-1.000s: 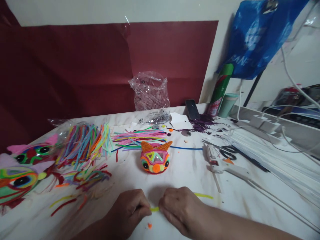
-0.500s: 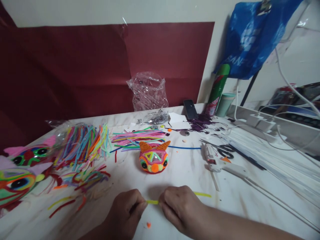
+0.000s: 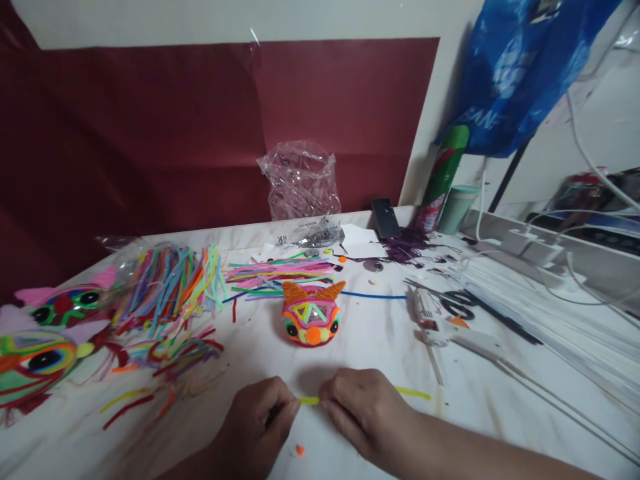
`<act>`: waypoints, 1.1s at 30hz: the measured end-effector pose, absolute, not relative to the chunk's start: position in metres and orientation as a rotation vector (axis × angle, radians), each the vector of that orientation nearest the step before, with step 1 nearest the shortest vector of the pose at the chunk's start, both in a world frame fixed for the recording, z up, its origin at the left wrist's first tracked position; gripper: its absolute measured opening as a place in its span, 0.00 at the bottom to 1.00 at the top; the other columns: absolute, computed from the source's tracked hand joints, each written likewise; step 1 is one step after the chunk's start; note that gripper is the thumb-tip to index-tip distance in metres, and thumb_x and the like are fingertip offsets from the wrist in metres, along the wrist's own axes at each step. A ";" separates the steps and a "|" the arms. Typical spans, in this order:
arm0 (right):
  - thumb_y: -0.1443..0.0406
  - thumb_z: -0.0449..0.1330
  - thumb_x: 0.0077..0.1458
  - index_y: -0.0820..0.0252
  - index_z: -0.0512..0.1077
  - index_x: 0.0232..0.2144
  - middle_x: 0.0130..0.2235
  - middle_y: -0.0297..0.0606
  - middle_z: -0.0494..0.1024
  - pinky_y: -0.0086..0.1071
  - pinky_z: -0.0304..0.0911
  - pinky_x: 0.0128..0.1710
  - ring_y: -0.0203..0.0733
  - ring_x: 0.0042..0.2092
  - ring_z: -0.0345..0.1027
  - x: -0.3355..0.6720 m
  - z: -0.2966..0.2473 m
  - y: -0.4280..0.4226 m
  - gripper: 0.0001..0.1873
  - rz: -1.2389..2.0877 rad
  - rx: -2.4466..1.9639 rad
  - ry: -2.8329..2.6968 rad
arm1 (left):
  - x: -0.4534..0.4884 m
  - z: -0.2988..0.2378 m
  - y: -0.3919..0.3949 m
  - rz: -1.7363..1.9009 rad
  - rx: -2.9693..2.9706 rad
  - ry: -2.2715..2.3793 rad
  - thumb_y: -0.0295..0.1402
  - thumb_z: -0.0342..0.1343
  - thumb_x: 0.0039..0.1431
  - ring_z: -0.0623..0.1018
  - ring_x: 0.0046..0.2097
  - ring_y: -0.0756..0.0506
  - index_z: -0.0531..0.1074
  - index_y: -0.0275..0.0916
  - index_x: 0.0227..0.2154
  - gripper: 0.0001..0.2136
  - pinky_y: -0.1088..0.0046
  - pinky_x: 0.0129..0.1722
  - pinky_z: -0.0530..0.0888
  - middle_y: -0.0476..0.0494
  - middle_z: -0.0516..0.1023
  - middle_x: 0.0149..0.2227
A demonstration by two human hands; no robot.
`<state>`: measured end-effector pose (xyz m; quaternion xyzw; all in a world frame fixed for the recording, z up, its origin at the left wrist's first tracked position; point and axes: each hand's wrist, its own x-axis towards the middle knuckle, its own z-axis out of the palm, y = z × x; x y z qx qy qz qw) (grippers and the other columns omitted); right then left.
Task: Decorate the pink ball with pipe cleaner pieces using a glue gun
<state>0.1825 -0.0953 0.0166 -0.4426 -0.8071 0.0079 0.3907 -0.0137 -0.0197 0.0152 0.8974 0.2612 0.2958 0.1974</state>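
A: Pipe cleaner (image 3: 310, 401), yellow, pinched between both hands low at the near edge of the table (image 3: 380, 333). Left hand (image 3: 260, 420) closed on its left end, right hand (image 3: 365, 413) closed over the middle; the free tail pokes out right of the right hand, lying on the table.

B: Change vs. a second ago?

A: Little. Hands stay shut on it at the same spot; exposed yellow stretch between the fists about the same, maybe slightly shorter than half a second ago. Reads as ongoing small working of the strand, no release.

B: Around it?

A: Tiny orange pom-pom (image 3: 299, 450) just below the hands. Small colourful cat-head figure (image 3: 310, 315) beyond them, mid-table. Glue gun (image 3: 430, 319) to the right, scissors (image 3: 457, 303) just past it. Pile of mixed pipe cleaners (image 3: 170, 287) toward the left side, two bigger masks (image 3: 45, 333) at the left edge. Clear plastic bag (image 3: 300, 180) at the far edge.
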 end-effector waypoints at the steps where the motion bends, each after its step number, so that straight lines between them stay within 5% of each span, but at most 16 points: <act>1: 0.67 0.46 0.64 0.60 0.67 0.31 0.26 0.36 0.74 0.25 0.59 0.27 0.34 0.26 0.66 0.183 0.017 -0.095 0.12 0.030 -1.124 -2.049 | -0.014 0.015 -0.020 0.835 2.504 0.716 0.32 0.47 0.58 0.68 0.19 0.54 0.64 0.38 0.18 0.13 0.84 0.20 0.64 0.53 0.68 0.15; 33: 0.67 0.45 0.63 0.60 0.67 0.29 0.25 0.37 0.73 0.25 0.59 0.26 0.34 0.25 0.65 0.182 0.020 -0.096 0.14 0.204 -1.089 -2.060 | -0.016 0.005 -0.015 0.786 2.179 0.779 0.39 0.47 0.59 0.65 0.20 0.53 0.63 0.39 0.17 0.16 0.81 0.22 0.63 0.53 0.66 0.17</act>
